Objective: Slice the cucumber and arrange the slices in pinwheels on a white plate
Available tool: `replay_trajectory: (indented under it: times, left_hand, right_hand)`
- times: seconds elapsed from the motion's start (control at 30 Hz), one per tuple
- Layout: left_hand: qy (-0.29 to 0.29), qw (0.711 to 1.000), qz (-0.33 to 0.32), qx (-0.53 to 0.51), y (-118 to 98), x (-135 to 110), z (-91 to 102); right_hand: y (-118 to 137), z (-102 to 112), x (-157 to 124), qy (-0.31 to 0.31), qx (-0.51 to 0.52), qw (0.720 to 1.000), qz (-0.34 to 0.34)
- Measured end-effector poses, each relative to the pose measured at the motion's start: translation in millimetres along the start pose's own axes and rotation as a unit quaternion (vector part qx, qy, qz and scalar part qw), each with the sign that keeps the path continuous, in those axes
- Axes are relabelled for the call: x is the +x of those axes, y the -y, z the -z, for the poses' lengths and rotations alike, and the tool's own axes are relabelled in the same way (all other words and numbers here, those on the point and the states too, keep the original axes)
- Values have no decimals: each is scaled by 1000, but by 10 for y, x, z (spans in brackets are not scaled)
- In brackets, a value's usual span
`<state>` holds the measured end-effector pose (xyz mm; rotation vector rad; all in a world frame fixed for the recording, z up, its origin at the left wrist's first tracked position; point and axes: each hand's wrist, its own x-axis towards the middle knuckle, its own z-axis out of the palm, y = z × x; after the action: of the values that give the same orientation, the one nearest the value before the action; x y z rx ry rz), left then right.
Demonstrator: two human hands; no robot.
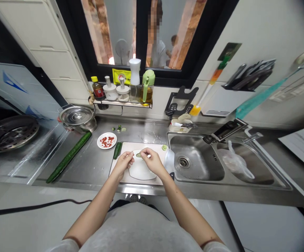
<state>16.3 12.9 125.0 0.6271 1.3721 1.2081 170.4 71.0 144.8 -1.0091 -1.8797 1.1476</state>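
I see right fingers (143,153) pinching one cut cucumber slice (138,155) above the white plate (142,170); left fingers (128,159) are narrow together, contents unclear; leftward, the long cucumber (70,156) is uncut.

The board (152,146) lies between cucumber (70,156) and sink (199,155).

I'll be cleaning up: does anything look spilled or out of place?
Mildly: small green pieces, apparently cucumber, lie scattered on the steel counter beyond the cutting board, like stray scraps. A crumpled plastic bag sits in the right-hand sink basin, an odd spot for it.
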Motion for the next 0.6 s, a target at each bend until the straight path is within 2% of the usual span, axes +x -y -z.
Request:
replay_trajectory:
  times: [0.13,0.27,0.47,0.6]
  left_hand:
    - [90,986,126,-67,6,-38,-32]
    - [134,964,174,-147,-32,-48,-63]
    - [112,964,140,-194,-57,1,-37]
    - [85,980,84,-158,-74,21,-24]
  right_hand:
    - [27,12,22,-17,0,1000,16]
    - [23,11,39,-6,-9,999,31]
    - [0,16,35,1,-18,999,37]
    - [-47,-2,4,-4,-25,999,24]
